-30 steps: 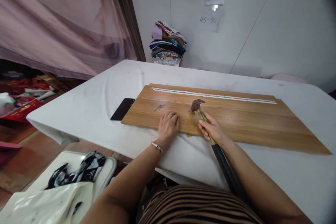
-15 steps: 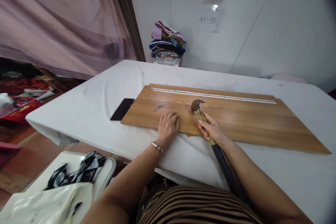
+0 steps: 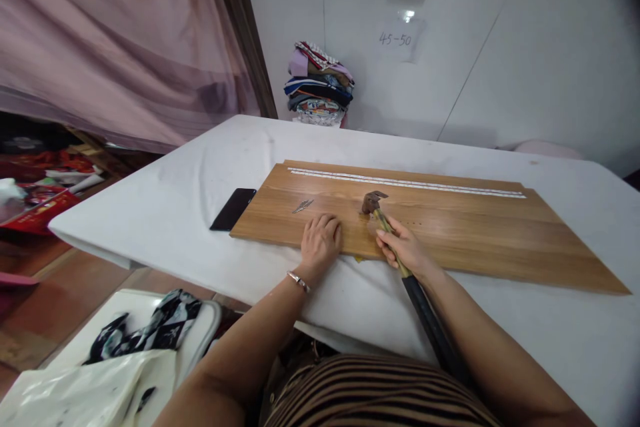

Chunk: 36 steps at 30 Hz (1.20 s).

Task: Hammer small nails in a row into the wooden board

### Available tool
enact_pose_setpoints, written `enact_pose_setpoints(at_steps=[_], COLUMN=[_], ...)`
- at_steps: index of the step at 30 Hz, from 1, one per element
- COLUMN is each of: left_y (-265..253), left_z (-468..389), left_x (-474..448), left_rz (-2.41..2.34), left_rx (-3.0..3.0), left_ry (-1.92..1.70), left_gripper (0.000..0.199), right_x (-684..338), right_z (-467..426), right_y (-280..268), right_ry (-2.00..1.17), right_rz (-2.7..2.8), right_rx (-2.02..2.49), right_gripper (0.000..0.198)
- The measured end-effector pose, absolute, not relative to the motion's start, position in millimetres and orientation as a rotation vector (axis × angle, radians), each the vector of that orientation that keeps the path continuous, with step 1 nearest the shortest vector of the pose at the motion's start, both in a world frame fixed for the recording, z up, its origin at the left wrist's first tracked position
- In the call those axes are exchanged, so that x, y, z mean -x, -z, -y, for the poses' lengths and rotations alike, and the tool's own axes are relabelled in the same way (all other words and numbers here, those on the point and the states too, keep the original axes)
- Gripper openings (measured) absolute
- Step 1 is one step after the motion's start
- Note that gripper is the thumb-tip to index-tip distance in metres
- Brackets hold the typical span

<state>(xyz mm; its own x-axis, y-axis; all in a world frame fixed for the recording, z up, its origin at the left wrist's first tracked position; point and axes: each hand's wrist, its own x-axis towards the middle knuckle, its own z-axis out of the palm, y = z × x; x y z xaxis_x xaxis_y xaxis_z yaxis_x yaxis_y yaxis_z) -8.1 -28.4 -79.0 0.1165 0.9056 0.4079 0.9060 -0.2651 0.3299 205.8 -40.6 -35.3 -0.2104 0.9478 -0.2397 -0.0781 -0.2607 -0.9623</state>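
My right hand (image 3: 404, 245) is wrapped round the upper handle of a claw hammer (image 3: 384, 221). Its rusty head is at or just above the wooden board (image 3: 480, 233), and its black grip runs back along my forearm. I cannot tell whether the head touches the wood. My left hand (image 3: 321, 239) lies palm down on the board's near edge, left of the hammer, fingers stretched out. Beyond it is a small pile of nails (image 3: 303, 205). A row of small dark marks (image 3: 414, 223) shows on the wood right of the hammer.
Two white measuring strips (image 3: 405, 183) lie along the board's far side. A black phone (image 3: 233, 208) rests on the white-covered table (image 3: 180, 180) by the board's left end. Folded clothes (image 3: 320, 87) are stacked against the wall. A white stool (image 3: 200, 327) with cloth stands at lower left.
Hardly anything differs: the hammer head has shifted very slightly, while both hands stay in place.
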Motion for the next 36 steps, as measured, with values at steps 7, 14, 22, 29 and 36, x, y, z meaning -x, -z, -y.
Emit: enact_pose_setpoints(at_steps=[7,14,22,29,36], left_y=[78.5,79.0,81.5,81.7,81.9], left_z=[29.0,28.8,28.0,28.3,27.7], left_x=[8.2,8.8,9.2,9.4,9.5], left_rz=[1.915,1.909,1.883,1.881,1.890], left_rx=[2.350,2.342,2.334,2.338,2.346], left_ry=[0.859,0.852,0.879,0.879,0.873], left_gripper=[0.022,0.022,0.021,0.021,0.023], right_x=[-205.9,-205.5,-206.8,-205.1,-205.4], right_z=[40.4,40.5,39.9,41.3,41.1], right_y=[36.6,35.9,38.1,33.5,34.6], right_ry=[-1.580,-1.593,-1.588,-1.600,-1.592], right_rz=[1.147,1.141,1.131,1.148,1.136], right_rx=[1.202,1.210,1.197,1.213,1.212], right_gripper=[0.082,0.086,0.081,0.081,0.083])
